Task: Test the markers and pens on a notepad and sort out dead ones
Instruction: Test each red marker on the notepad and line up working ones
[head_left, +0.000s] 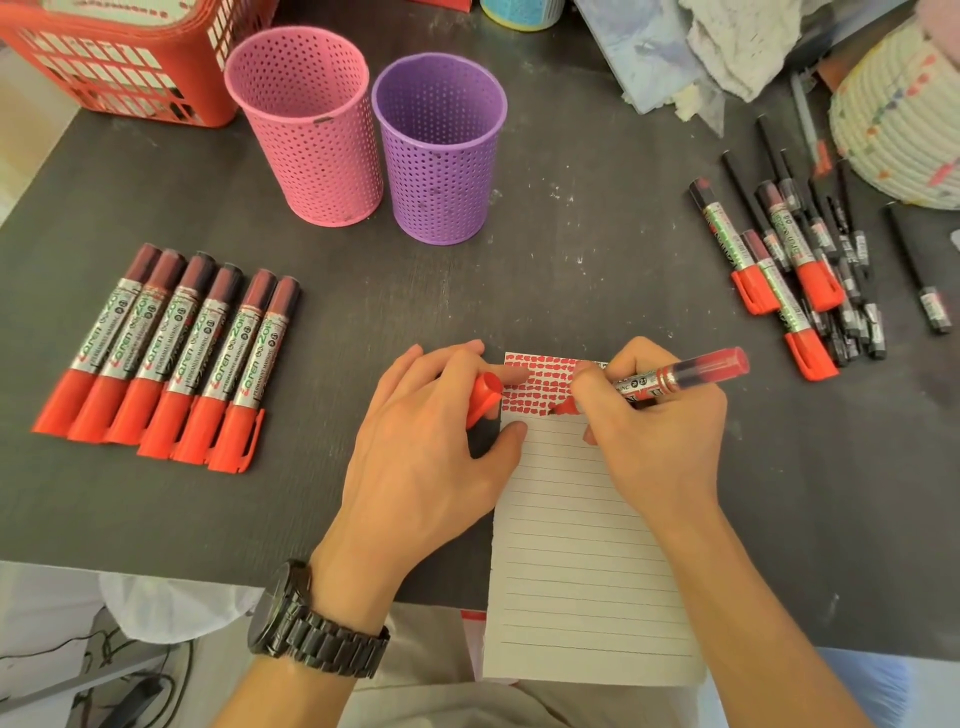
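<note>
Head cam: right hand (649, 415) wrapped round the uncapped red marker (675, 374), tip on the notepad (571, 545), barrel poking toward 2 o'clock. Left hand (431, 415) pinches a red cap (484, 397) at the pad's 9 o'clock edge. Capped markers (166, 358) at 9 o'clock read "PERMANENT MARKING", maybe Zoren.

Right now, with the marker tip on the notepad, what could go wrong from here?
1. The notepad hangs over the table edge, steadied by the left hand; it may slide under the stroke.
2. That hand's fingers, holding the cap, lie on the red marks; fresh ink could smear.
3. The right hand works the marker tip beside dense marks, so a faint line might be missed.
</note>
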